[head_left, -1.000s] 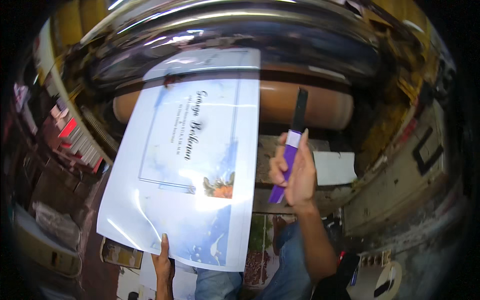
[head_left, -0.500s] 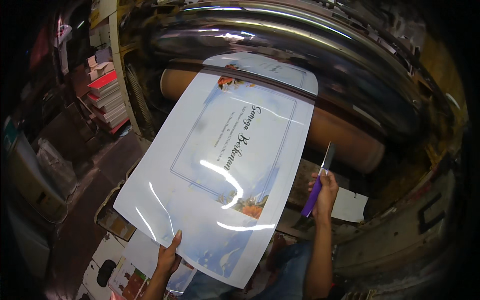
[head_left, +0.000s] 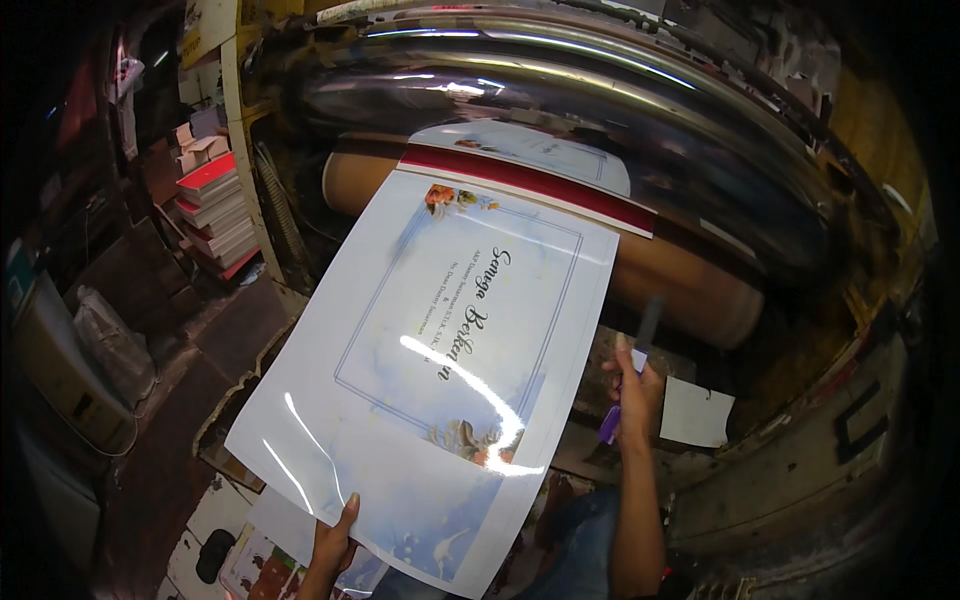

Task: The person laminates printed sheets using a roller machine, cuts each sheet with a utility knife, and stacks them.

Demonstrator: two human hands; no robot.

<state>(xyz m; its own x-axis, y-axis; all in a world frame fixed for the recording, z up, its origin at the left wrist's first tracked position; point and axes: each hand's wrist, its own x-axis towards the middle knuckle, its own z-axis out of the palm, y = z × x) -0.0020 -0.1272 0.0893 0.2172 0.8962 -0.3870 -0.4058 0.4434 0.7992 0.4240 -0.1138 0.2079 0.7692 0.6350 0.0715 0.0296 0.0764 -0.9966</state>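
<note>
A large glossy printed sheet (head_left: 300, 410) with a blue border, dark script and orange flowers slopes down from the rollers toward me. My left hand (head_left: 335, 548) is closed on its near edge, thumb on top. At the sheet's far edge lies a dark red band (head_left: 530, 187) with pale edging, close under the shiny roller (head_left: 720, 180). To the right of the sheet, my right hand (head_left: 637, 395) grips a purple-handled cutter knife (head_left: 609, 425), its blade pointing up and away. The blade is somewhat blurred and apart from the sheet.
A brown roller (head_left: 690, 285) runs beneath the sheet's far end. Books with a red cover on top (head_left: 208, 180) are stacked at the left behind a machine post. A white piece of paper (head_left: 695, 412) lies right of my right hand. A dark rounded object (head_left: 213, 550) sits lower left.
The sheet has come toward me with my left hand, and the red band now shows at its far edge. My right hand has shifted slightly left, and the cutter knife has turned in it.
</note>
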